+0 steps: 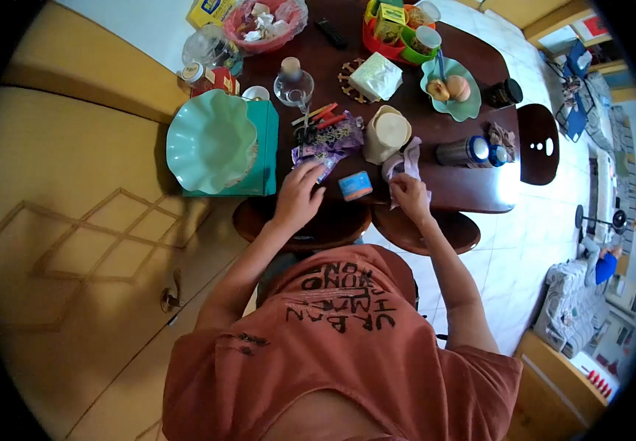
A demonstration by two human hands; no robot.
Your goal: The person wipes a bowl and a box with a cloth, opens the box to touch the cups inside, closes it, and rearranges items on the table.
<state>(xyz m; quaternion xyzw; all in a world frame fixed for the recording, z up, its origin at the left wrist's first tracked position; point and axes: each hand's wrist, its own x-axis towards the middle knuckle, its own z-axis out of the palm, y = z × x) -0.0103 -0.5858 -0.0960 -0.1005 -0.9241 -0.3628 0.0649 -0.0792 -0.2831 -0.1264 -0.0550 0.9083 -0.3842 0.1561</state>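
Observation:
My left hand (300,197) rests at the table's near edge with its fingers apart, their tips at the lower end of the purple printed packets (336,137). Pens or markers (324,115) in red and orange lie just behind those packets. My right hand (411,197) pinches a pale lilac cloth (412,156), which trails away from me over the tabletop. Between both hands lies a small blue and orange box (355,186). Beyond it stands a cream-coloured container (387,134) with a round top.
On the left, a pale green wavy bowl (211,140) sits on a teal box (263,151). A glass jug (293,87), a wrapped white package (377,76), a fruit plate (450,88) and a steel flask (463,151) stand around the dark table (450,192). Stools (436,231) are at the near edge.

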